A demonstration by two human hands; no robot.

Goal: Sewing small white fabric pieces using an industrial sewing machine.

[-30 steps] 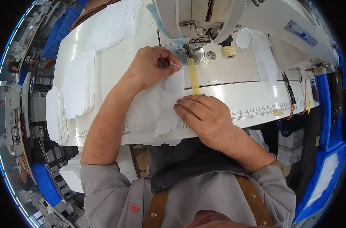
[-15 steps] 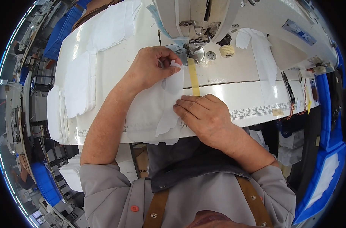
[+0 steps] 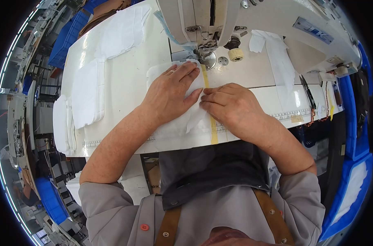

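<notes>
White cloth (image 3: 197, 119) spread on the near side of a sewing machine (image 3: 272, 20)

The thin white cloth lies on the pale bench (image 3: 125, 88), with its far end close to the presser foot (image 3: 202, 54); whether any of it goes under the foot cannot be made out. A yellow strip (image 3: 214, 133) runs from far to near along the cloth's right side.

The left hand (image 3: 170, 90) lies open across the cloth, palm down, fingers reaching toward the machine and thumb held apart to the right. The right hand (image 3: 235, 107) is just beside it, its fingers bent and drawn together, the tips at the cloth's right edge by the yellow strip. Whether they pinch the edge or only press on it cannot be told.

To the right of the presser foot are a round metal plate (image 3: 210, 60) and a ribbed cream knob (image 3: 235, 55). Farther right lie loose white pieces (image 3: 280, 57), then dark snips (image 3: 307, 92) near the bench's right end. A printed ruler scale (image 3: 291, 116) follows the near edge. On the left, well apart from the hands, sit a stack of white panels (image 3: 87, 94), a farther pile (image 3: 125, 30) and a nearer stack (image 3: 60, 125).
</notes>
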